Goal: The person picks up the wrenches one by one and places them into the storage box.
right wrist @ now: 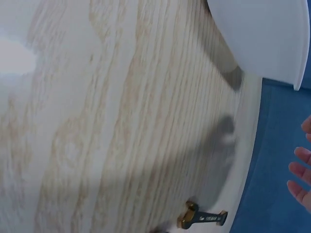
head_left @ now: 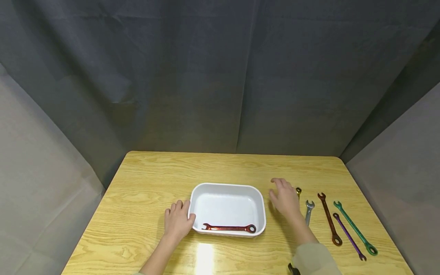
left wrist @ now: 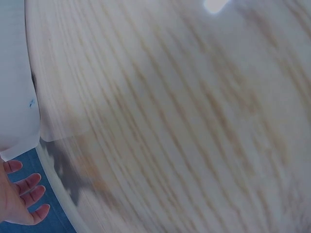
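A white tray [head_left: 225, 204] stands at the middle of the table. A red ratcheting combination wrench [head_left: 228, 228] lies inside it along the near wall. At the tray's left end my left hand [head_left: 178, 219] holds the rim, thumb over the edge and fingers outside; the left wrist view shows its fingers [left wrist: 33, 196] by the tray wall. My right hand [head_left: 284, 198] hovers right of the tray, fingers loosely bent and holding nothing. Beside it, a gold wrench [head_left: 298, 191] is partly hidden by the hand, and a silver wrench [head_left: 308, 212] is partly behind the forearm.
Farther right lie a brown-red wrench [head_left: 329, 217], a purple wrench [head_left: 348, 235] and a green wrench [head_left: 355, 227]. The wooden table [head_left: 137, 191] backs onto a dark grey curtain [head_left: 192, 95]. Light panels stand at both sides.
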A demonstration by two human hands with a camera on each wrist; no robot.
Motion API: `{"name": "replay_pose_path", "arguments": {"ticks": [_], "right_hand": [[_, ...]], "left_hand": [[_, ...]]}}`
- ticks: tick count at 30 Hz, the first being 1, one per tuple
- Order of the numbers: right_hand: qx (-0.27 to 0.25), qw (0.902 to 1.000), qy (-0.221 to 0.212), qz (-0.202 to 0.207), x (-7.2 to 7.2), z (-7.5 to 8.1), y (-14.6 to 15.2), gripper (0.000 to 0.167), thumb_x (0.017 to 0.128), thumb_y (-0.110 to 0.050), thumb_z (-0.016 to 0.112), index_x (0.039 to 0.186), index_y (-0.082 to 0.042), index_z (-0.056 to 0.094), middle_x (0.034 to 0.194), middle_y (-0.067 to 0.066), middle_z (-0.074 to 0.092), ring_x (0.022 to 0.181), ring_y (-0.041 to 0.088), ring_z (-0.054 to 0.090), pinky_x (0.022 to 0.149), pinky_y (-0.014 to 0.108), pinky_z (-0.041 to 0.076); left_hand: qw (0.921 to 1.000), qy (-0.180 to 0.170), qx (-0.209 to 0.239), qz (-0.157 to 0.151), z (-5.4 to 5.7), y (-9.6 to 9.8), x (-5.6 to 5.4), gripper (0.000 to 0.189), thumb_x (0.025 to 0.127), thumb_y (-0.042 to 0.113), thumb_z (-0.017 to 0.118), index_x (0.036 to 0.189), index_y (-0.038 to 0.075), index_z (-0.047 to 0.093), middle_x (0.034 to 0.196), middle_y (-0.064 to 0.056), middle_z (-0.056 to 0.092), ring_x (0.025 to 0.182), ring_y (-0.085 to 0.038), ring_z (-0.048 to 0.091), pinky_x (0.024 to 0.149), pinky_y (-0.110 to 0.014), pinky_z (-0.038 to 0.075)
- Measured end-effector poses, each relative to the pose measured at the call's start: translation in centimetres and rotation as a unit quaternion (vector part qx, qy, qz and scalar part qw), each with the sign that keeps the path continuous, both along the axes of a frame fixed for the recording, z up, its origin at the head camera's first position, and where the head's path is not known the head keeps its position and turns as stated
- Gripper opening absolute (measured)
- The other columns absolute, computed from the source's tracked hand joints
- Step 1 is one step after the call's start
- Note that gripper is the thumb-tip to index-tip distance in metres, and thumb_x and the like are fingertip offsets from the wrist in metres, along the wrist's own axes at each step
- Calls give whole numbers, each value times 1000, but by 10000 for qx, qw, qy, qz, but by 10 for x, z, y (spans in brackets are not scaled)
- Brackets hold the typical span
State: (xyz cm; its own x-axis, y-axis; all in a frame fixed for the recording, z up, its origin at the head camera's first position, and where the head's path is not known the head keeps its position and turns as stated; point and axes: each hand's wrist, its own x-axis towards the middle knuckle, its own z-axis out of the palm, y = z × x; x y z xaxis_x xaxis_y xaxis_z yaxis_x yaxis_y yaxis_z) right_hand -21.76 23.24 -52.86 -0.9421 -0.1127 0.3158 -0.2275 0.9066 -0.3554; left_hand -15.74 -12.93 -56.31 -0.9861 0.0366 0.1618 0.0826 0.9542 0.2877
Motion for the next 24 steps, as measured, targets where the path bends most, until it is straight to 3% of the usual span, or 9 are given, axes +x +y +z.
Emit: {"name": "replay_pose_path", "arguments": {"ticks": [14, 24], "right_hand": [[-250, 9968, -447, -606, 6, -7, 24, 42, 88, -19, 52, 126, -2, 45, 124, 25, 45, 114, 44, 41, 91, 59, 32], [-412, 9930, -501, -984, 9, -19, 38, 43, 86, -14, 54, 125, 0, 44, 120, 27, 46, 107, 44, 44, 80, 58, 37]], "left_hand": [[10000, 28, 12, 25, 1, 0, 1, 37, 80, 32, 53, 111, 13, 54, 93, -8, 51, 83, -25, 45, 73, -43, 35], [10000, 39, 50, 36, 1, 1, 2, 39, 80, 32, 53, 114, 13, 54, 95, -9, 52, 85, -26, 46, 74, -44, 35]]}}
